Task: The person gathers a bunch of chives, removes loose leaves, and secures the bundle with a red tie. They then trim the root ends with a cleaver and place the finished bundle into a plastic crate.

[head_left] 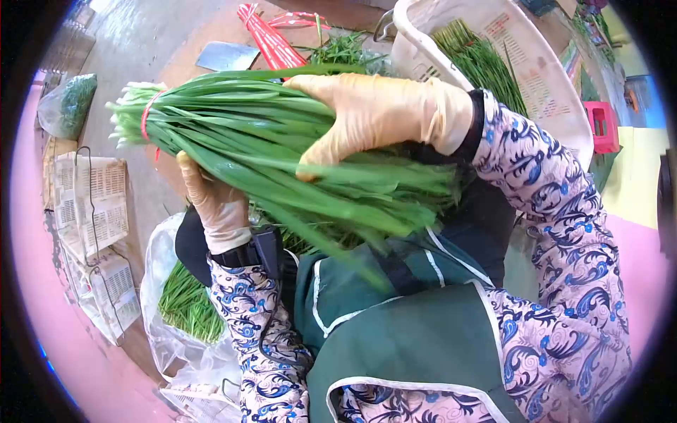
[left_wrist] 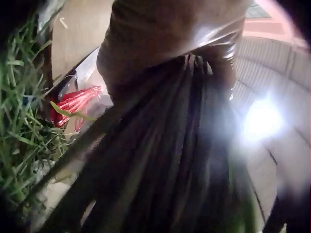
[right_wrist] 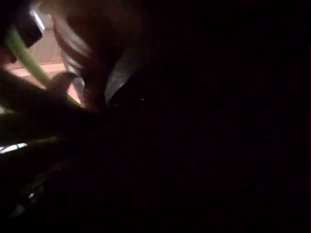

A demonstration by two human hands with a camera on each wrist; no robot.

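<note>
A thick bunch of garlic chives (head_left: 233,127) lies across both gloved hands, white cut ends at left and green leaves fanning out to the right. Near the white ends a red tie (head_left: 147,116) circles it. My left hand (head_left: 220,210) holds the bunch from below, close to the tie, thumb up along its near side. In the left wrist view the left hand (left_wrist: 170,39) wraps round the leaves. My right hand (head_left: 374,113) grips the leafy middle from above, thumb and fingers spread across it. The right wrist view is mostly dark.
Red-and-white strips (head_left: 271,39) and a metal blade (head_left: 227,56) lie on the board behind. At back right, a white basket (head_left: 557,92) contains more chives. A plastic bag (head_left: 159,282) of chives sits at lower left, near stacked crates (head_left: 99,204). A pink stool (head_left: 601,127) stands far right.
</note>
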